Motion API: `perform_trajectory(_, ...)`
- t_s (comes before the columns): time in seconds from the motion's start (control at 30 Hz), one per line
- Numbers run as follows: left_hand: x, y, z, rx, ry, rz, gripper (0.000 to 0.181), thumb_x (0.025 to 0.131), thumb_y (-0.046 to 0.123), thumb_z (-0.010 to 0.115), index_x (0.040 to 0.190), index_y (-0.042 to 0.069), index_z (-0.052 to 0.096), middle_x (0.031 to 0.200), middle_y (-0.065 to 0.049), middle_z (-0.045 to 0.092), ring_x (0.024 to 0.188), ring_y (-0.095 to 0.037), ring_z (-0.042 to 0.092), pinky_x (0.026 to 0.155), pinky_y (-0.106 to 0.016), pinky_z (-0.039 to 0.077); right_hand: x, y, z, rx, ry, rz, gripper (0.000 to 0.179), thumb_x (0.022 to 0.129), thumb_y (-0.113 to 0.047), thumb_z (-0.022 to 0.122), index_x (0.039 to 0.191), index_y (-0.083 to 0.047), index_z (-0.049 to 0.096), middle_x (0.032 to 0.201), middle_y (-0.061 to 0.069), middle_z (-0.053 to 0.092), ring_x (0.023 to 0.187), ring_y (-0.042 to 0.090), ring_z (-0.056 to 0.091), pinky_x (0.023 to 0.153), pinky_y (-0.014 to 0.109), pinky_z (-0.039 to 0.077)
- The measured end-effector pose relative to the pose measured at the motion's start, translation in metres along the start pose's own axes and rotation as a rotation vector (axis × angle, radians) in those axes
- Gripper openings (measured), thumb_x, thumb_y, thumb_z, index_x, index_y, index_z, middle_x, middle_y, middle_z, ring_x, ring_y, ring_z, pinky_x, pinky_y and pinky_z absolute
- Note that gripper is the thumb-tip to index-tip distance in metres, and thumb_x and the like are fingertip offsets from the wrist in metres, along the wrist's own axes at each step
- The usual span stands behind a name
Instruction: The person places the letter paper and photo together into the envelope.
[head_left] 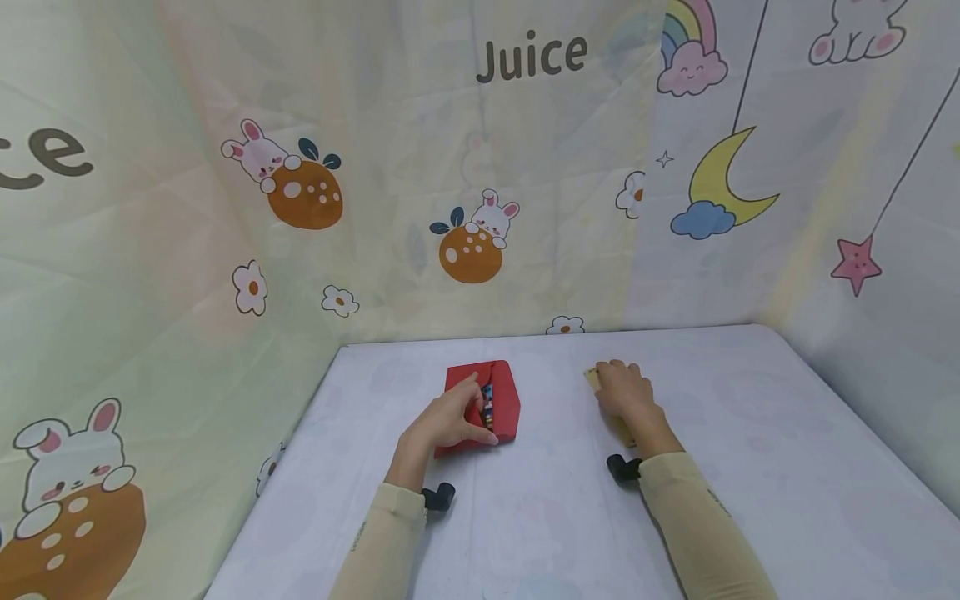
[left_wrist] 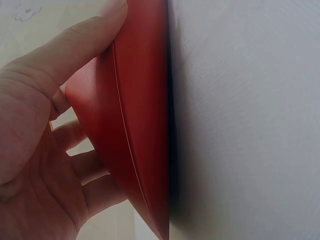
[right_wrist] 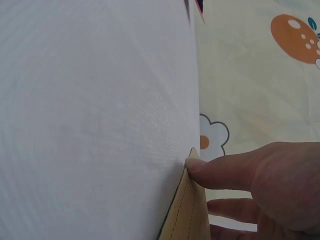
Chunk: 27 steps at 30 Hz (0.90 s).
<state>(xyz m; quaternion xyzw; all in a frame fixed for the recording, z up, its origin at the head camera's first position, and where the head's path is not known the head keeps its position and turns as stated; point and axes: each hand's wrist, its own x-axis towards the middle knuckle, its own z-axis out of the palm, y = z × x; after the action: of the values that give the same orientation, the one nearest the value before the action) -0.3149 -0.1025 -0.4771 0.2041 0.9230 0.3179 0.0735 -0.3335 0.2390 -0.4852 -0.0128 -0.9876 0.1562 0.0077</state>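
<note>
On the table at centre lies a red envelope-like case, its flap side towards the right and a strip of multicoloured contents in its opening. My left hand grips it from above, thumb at the near edge and fingers over the far part. In the left wrist view the red case bulges between thumb and fingers. To the right, my right hand holds a long tan case, mostly hidden beneath it. A stitched edge shows on the tan case in the right wrist view, with the thumb pressing its tip.
A white cloth covers the table. Patterned curtains with bunnies, oranges and flowers stand along the back and sides. A black wrist mount juts from the left wrist, and another black mount from the right.
</note>
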Motion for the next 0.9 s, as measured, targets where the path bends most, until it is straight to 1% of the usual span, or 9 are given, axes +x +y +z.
perform_trajectory(0.1, 0.0001, -0.0009, 0.0003, -0.002, -0.001, -0.003, 0.052, 0.072, 0.045, 0.094, 0.1, 0.024, 0.055, 0.171, 0.002, 0.025, 0.146, -0.028, 0.041, 0.089, -0.038, 0.049, 0.0001, 0.0001, 0.0002, 0.02, 0.007, -0.002, 0.051, 0.097, -0.01, 0.064, 0.146, 0.0, 0.052, 0.148, 0.028, 0.049, 0.131, 0.051, 0.042, 0.096, 0.066, 0.046)
perform_trajectory(0.23, 0.0001, -0.0017, 0.0007, -0.003, 0.0, -0.006, 0.053, 0.071, 0.047, 0.094, 0.098, 0.026, 0.055, 0.171, 0.003, 0.025, 0.143, -0.026, 0.043, 0.087, -0.037, 0.049, 0.0002, 0.0003, 0.0, 0.047, 0.029, -0.011, 0.045, 0.096, -0.008, 0.065, 0.139, 0.002, 0.059, 0.142, 0.028, 0.052, 0.128, 0.05, 0.042, 0.093, 0.061, 0.049)
perform_trajectory(0.4, 0.0004, -0.0011, 0.0007, -0.004, 0.003, -0.001, 0.052, 0.071, 0.046, 0.094, 0.099, 0.025, 0.055, 0.171, 0.003, 0.026, 0.144, -0.025, 0.042, 0.087, -0.037, 0.049, 0.0003, 0.0003, -0.0013, 0.062, 0.049, -0.029, 0.04, 0.093, -0.005, 0.066, 0.131, 0.006, 0.063, 0.134, 0.029, 0.057, 0.119, 0.049, 0.049, 0.095, 0.059, 0.048)
perform_trajectory(0.57, 0.0002, -0.0001, 0.0009, -0.006, 0.003, 0.0, 0.052, 0.072, 0.043, 0.094, 0.102, 0.022, 0.056, 0.171, 0.001, 0.027, 0.142, -0.025, 0.043, 0.087, -0.037, 0.049, -0.0001, -0.0004, -0.0022, 0.068, 0.046, -0.045, 0.038, 0.093, -0.003, 0.066, 0.129, 0.008, 0.064, 0.134, 0.031, 0.057, 0.117, 0.048, 0.054, 0.098, 0.058, 0.047)
perform_trajectory(0.67, 0.0, 0.0001, 0.0008, -0.004, 0.003, 0.003, 0.053, 0.072, 0.043, 0.094, 0.103, 0.021, 0.057, 0.171, 0.001, 0.027, 0.141, -0.024, 0.043, 0.087, -0.037, 0.049, -0.0014, -0.0011, -0.0037, 0.088, 0.064, -0.064, 0.035, 0.093, 0.002, 0.062, 0.127, 0.009, 0.065, 0.134, 0.03, 0.057, 0.116, 0.046, 0.056, 0.1, 0.057, 0.047)
perform_trajectory(0.8, -0.0001, 0.0004, 0.0005, -0.004, 0.003, 0.009, 0.053, 0.073, 0.042, 0.094, 0.104, 0.021, 0.057, 0.171, 0.0, 0.027, 0.141, -0.024, 0.043, 0.087, -0.037, 0.049, -0.0036, -0.0001, -0.0053, 0.094, 0.111, -0.113, 0.034, 0.093, 0.009, 0.056, 0.126, 0.011, 0.065, 0.127, 0.03, 0.06, 0.107, 0.04, 0.06, 0.095, 0.053, 0.05)
perform_trajectory(0.9, 0.0001, 0.0, 0.0008, -0.004, 0.002, 0.009, 0.053, 0.073, 0.042, 0.094, 0.103, 0.021, 0.057, 0.171, 0.0, 0.027, 0.141, -0.024, 0.044, 0.087, -0.037, 0.049, -0.0018, 0.0, -0.0069, 0.078, 0.125, -0.134, 0.033, 0.093, 0.011, 0.054, 0.125, 0.011, 0.065, 0.116, 0.028, 0.064, 0.093, 0.032, 0.059, 0.082, 0.046, 0.051)
